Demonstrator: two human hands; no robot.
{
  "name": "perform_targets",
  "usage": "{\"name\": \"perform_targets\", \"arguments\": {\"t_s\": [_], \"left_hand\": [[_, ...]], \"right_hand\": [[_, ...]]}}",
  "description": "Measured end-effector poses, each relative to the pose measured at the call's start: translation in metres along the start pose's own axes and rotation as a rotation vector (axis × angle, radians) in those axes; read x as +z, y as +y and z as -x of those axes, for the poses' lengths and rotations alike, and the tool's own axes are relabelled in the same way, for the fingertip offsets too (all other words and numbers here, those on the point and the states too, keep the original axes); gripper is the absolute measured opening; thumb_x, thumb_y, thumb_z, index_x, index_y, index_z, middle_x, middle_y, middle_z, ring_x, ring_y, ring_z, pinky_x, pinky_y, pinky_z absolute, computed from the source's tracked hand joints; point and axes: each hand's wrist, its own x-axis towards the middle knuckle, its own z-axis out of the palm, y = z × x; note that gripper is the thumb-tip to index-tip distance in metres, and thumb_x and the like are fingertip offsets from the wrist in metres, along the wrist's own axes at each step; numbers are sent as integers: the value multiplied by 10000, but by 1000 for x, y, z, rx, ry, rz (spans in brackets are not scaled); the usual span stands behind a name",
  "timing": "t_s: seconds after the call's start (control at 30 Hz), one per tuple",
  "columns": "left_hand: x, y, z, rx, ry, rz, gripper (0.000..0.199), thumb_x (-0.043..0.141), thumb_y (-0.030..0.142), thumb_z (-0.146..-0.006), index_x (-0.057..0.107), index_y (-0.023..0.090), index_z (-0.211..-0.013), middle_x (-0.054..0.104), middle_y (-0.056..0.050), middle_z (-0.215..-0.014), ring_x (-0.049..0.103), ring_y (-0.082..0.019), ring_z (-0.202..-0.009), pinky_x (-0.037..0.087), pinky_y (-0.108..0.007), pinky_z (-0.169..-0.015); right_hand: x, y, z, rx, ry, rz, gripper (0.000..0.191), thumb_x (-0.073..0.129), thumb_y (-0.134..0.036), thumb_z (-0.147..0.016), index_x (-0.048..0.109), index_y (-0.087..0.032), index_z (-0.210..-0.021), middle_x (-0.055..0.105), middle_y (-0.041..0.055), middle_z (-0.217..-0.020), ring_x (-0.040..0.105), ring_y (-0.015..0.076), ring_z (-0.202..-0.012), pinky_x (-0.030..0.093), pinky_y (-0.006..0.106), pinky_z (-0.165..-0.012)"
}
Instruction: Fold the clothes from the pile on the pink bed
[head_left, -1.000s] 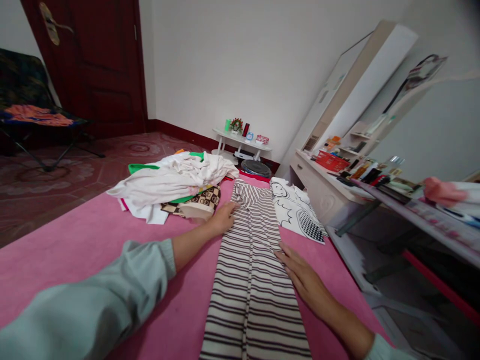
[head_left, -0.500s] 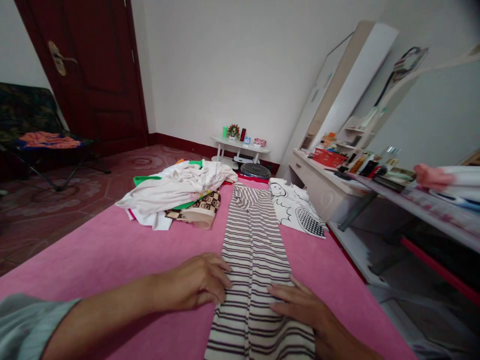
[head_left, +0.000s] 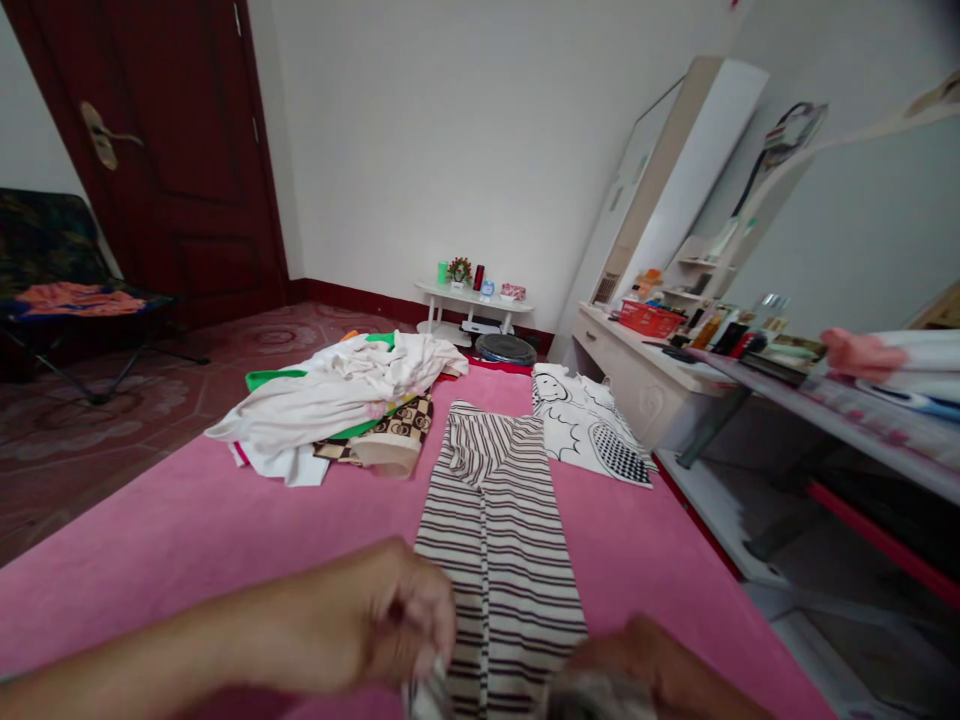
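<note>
Striped trousers (head_left: pixel 517 510) lie lengthwise on the pink bed cover (head_left: pixel 300 530), their two legs side by side and running toward me. At the left edge of the legs, my left hand (head_left: pixel 382 620) pinches a bit of the striped cloth, its fingers curled. My right hand (head_left: pixel 637 665), blurred by motion at the bottom right, has its fingers closed around part of the striped fabric near the frame's lower edge. The lower ends of the legs are partly hidden by the hands and cut off by the frame.
A heap of white clothes (head_left: pixel 337 390) lies left of the trousers, with a brown checked garment (head_left: pixel 397 440). A white printed garment (head_left: pixel 592 425) lies to the right. A dresser (head_left: pixel 622 360) and a glass-topped table (head_left: pixel 840 410) stand beyond the bed's right edge.
Both hands went from lying on the striped legs to gripping their cloth lower in the view. The trousers' waist end has shifted toward me. The camera view has moved slightly.
</note>
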Motion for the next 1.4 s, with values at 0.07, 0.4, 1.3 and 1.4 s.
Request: {"name": "perform_targets", "arguments": {"t_s": [0.07,0.4,1.3,1.4], "left_hand": [[-35,4,-34,-3,149,84,228,676,364,-742,612,149,-781,554,29,-601,456,-79,-517,350,-165,-483],[-128,-85,-180,-145,1043,-297,333,571,342,-816,627,164,-1092,661,-48,-794,620,-185,-768,472,-287,-711],[-15,-72,-189,-65,636,-1074,624,467,494,-882,432,134,-1390,339,-177,-1489,264,-331,-1390,218,-499,-1126],[-12,-80,-189,-94,631,-1105,616,398,541,-897,404,210,-1416,296,-139,-1521,212,-343,-1409,153,-569,-1124]], "right_hand": [[-26,-7,-42,41,141,-79,470,563,-637,-773,732,-200,-808,726,60,-800,688,245,-799,548,363,-739],[-102,97,-211,70,968,458,619,525,-315,-795,390,-220,-1391,581,86,-1294,579,252,-1125,463,416,-945],[-99,107,-213,-246,850,547,555,443,-184,-821,480,-228,-1373,482,36,-1408,403,197,-1321,323,368,-1100],[-103,111,-212,-92,862,674,563,497,-221,-809,483,-195,-1371,376,82,-1484,383,249,-1334,344,403,-1080]]}}
